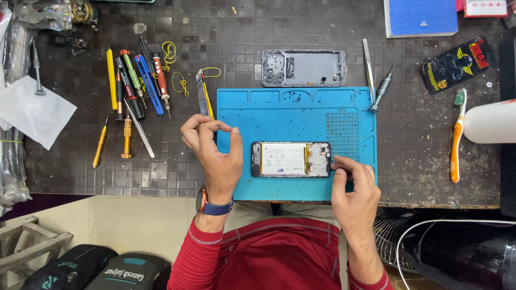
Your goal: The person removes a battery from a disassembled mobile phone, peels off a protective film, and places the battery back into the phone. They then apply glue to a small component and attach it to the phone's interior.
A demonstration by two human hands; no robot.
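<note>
Opened black smartphone (291, 159), back cover off, lies flat and lengthwise on the lower middle of the blue silicone repair mat (279, 110). White battery label fills its centre; circuit board and camera parts are exposed at both ends, with a yellow strip just right of the battery.

Right hand (352, 185) rests at the phone's right end, fingertips touching its edge; fingers curled together, holding nothing that can be made out. Judged to be steadying the phone against the mat.

Left hand (212, 145) is raised over the mat's left edge, thumb and forefinger pinching a thin, small item; what it is cannot be told. A dark watch with blue strap (207, 204) sits on the wrist.

Removed grey phone back frame (303, 68) lies just beyond the mat's top edge. Metal tweezers (367, 67) and a grey screwdriver (382, 88) lie at the mat's upper right corner. A row of coloured screwdrivers (134, 80) lies well left on the dark tiled bench (226, 32).
</note>
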